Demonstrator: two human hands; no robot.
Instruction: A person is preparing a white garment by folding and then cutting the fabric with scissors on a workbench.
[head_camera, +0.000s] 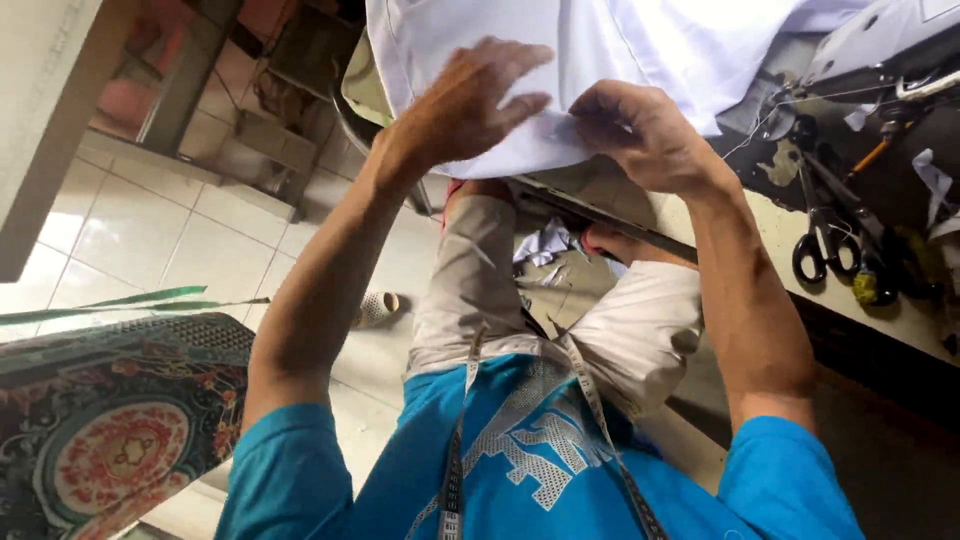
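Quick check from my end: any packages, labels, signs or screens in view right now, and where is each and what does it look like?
No packages, signs or screens show.
Shirt print: on the person's blue shirt front, bottom centre; blocky grey-white dotted shapes.
Measuring tape: hangs from the neck over the shirt; narrow pale strip with small dark marks.
Both the left hand and right hand press on plain white fabric, which carries no visible label.

Tight room around the grip
Right of the grip, scissors (825, 245) and sewing machine (880, 45) crowd the tabletop (760, 225); leftward lies open floor (150, 235).
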